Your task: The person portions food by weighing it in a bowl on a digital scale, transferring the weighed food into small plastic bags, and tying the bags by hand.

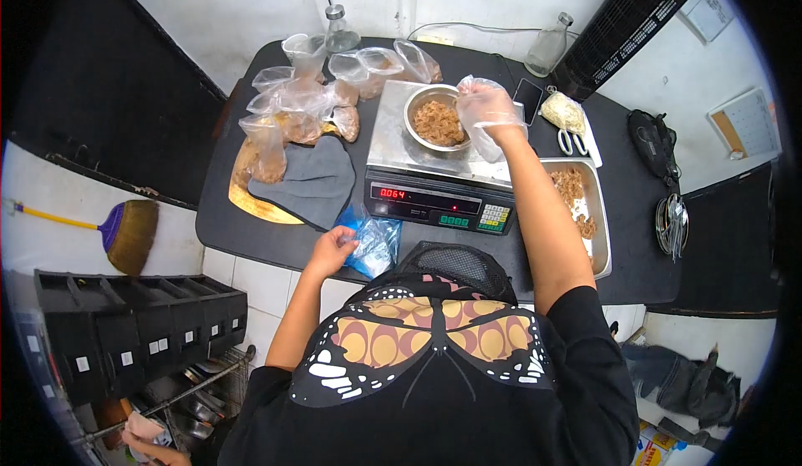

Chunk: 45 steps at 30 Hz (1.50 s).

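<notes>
The right hand point(491, 113), in a clear plastic glove, is at the right edge of a round silver metal bowl point(431, 96) of crumbly brown food on a silver-topped scale point(386, 125), in the upper middle of the frame; I can't tell if it grips. The left hand point(331, 250), fingers bent, touches a shiny blue plastic bag point(378, 245) near the middle.

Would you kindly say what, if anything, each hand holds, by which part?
The left hand apparently pinches the blue bag by its left edge; the right hand is at the right rim of the metal bowl, grip unclear.
</notes>
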{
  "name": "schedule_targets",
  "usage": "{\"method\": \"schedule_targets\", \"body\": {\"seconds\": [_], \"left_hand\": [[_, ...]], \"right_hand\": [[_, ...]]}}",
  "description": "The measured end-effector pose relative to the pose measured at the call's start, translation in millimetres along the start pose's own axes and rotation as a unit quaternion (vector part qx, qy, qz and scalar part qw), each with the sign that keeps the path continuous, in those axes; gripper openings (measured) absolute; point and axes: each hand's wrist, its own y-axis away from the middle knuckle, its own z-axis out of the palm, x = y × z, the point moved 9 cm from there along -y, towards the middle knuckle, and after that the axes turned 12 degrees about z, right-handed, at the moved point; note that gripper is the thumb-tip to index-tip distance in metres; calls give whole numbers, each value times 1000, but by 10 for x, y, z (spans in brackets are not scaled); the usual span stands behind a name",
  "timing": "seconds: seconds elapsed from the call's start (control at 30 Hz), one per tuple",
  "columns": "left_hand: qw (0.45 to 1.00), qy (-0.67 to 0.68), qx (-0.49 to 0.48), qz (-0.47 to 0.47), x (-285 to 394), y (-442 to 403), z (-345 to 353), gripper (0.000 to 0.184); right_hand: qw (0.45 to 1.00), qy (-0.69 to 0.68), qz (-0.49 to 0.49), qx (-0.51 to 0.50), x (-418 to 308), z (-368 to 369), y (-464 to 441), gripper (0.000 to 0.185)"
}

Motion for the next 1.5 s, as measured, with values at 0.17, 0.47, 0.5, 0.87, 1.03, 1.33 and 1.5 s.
{"method": "schedule_targets", "body": {"seconds": [0.17, 0.47, 0.5, 0.87, 1.03, 1.33, 1.5], "left_hand": [[1000, 22, 6, 5, -36, 6, 4, 24], [1000, -5, 5, -3, -80, 13, -5, 25], [1000, 2, 4, -5, -99, 10, 0, 25], [943, -214, 188, 172, 1074, 65, -330, 28], [972, -64, 37, 225, 2112, -277, 212, 45], [914, 11, -67, 399, 3028, -364, 1257, 14], [859, -16, -231, 457, 3084, -20, 1809, 14]], "right_hand": [[997, 63, 32, 2, -83, -34, 83, 24], [989, 114, 19, -92, -134, 155, -3, 26], [989, 92, 36, -109, -124, 156, 13, 27], [993, 116, -2, 6, -410, -295, 400, 63], [952, 66, -131, 269, -111, -208, 353, 71], [900, -329, -56, 282, 513, -694, 1111, 57], [897, -86, -5, 433, 906, -1164, 1652, 53]]}}
